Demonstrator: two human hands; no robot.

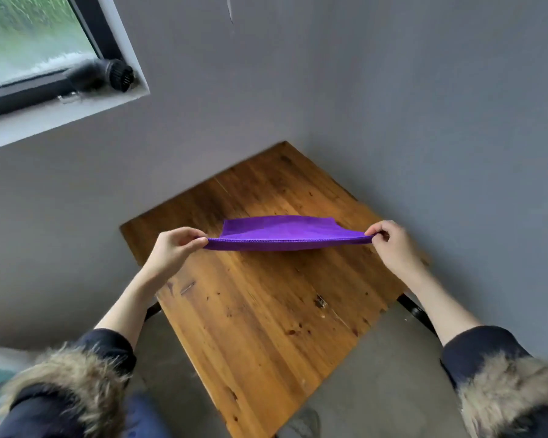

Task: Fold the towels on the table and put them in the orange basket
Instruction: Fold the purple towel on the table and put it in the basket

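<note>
The person stands over a small wooden desk (260, 311) pushed into the corner of two grey walls (424, 105). Between the hands a purple towel (279, 233) is stretched out above the far half of the desk, its stitched near edge pulled into a taut, slightly sagging line from one hand to the other. The left hand (174, 248) pinches the towel's left corner between thumb and curled fingers; the right hand (389, 243) pinches the right corner the same way, knuckles up. The cloth behind the near edge runs away from the person toward the wall, and I cannot tell whether its far edge touches the wood or hangs just above it. Both forearms are bare up to dark sleeves (484, 352) trimmed with shaggy fur cuffs (67, 374). The desktop shows dark stains and scratches, and a black leg (415, 311) sticks out under its right edge over a concrete floor (377, 390). Up on the left wall sits a window (35, 36) with a black frame, and a dark round fitting (119, 75) rests in its lower corner.
</note>
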